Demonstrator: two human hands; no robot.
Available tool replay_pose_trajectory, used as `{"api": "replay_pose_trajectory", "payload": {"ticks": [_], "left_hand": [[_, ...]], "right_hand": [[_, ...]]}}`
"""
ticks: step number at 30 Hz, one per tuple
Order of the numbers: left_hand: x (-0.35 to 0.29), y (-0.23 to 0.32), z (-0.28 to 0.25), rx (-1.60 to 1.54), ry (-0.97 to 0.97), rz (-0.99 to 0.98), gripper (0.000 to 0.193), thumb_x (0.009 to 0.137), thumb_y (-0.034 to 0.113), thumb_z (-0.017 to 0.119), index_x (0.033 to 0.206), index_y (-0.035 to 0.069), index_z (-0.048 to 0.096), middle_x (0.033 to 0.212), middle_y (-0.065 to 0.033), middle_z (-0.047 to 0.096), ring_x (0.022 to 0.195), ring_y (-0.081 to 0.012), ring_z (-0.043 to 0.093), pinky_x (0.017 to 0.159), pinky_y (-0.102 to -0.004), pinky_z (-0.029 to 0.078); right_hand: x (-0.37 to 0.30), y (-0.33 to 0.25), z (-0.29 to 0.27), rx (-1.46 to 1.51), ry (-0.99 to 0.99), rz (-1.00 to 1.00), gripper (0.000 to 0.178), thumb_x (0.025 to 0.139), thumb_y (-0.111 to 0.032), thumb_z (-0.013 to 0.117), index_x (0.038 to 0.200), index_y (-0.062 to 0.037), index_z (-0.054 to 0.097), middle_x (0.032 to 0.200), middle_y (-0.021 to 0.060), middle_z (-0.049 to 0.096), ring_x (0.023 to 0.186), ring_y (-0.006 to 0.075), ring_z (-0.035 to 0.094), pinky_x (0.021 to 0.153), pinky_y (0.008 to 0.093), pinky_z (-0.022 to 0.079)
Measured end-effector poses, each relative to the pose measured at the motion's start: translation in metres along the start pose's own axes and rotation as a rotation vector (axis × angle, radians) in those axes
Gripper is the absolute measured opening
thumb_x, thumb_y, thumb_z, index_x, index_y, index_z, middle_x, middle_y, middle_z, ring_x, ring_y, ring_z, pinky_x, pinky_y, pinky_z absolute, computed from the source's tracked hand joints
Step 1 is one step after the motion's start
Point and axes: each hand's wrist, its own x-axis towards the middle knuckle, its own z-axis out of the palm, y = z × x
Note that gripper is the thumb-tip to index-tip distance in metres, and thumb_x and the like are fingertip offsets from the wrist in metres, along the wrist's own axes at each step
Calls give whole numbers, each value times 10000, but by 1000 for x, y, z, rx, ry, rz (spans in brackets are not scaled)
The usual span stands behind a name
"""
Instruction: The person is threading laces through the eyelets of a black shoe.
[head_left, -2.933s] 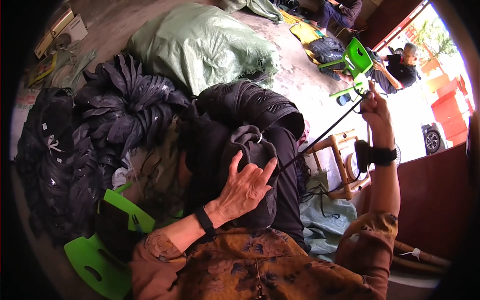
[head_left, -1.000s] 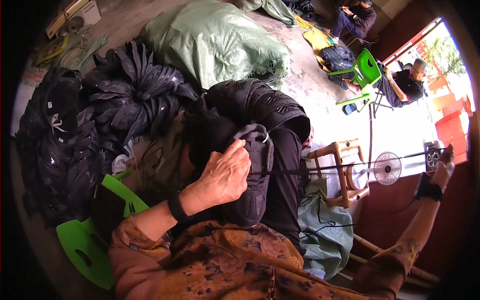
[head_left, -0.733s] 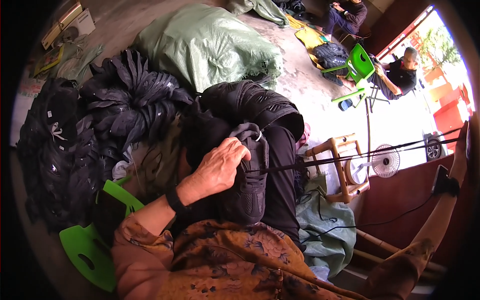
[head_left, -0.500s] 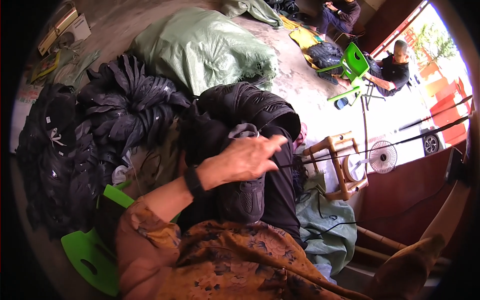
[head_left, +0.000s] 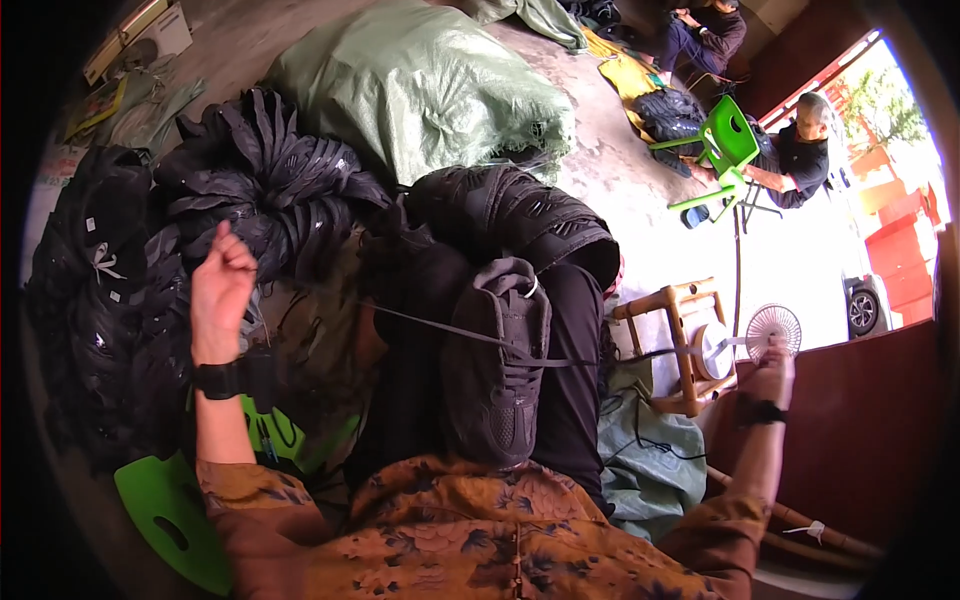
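Note:
A dark grey sneaker [head_left: 492,395] lies on my lap between my thighs, its toe toward me and its opening away. A shoelace [head_left: 440,322] runs from its eyelets out to both sides, pulled nearly straight. My left hand [head_left: 224,288] is raised at the left with its fingers curled; the lace runs toward it and blurs near the fingers. Far out to the right, my right hand [head_left: 772,368] is closed on the other lace end, in front of the small fan. A bundle of black shoes [head_left: 510,215] rests just beyond the sneaker, by my knees.
Heaps of black shoes [head_left: 110,300] lie at the left, with a large pale green sack [head_left: 420,90] behind. A bamboo stool [head_left: 680,405] carries a white fan [head_left: 774,330] at the right. Green chair parts [head_left: 170,525] stand at lower left. Two other people sit far right.
Both hands have spread apart: the left swung from over the shoe to the far left, the right came in from the right edge. The sneaker and its lace are now uncovered.

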Motion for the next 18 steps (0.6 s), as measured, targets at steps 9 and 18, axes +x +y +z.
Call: {"api": "replay_pose_trajectory", "payload": {"ticks": [9,18], "left_hand": [[-44,181,-136,35,167,266,291,1041,75,363,1277,-31,497,921,-74,528,736,-160,466,713,-276,431],[-93,77,-66,1126,536,492,367,973,165,555,1312,23,546,963,-2,642,521,3,342,437,-167,275]], "right_hand": [[-213,-98,234,172,-838,18,190,937,-180,658,1011,-5,669,772,57,688,604,82,591,566,216,475],[-253,-122,234,-25,-999,-167,127,928,-102,644,949,20,670,720,58,681,576,90,596,550,241,488]]}}
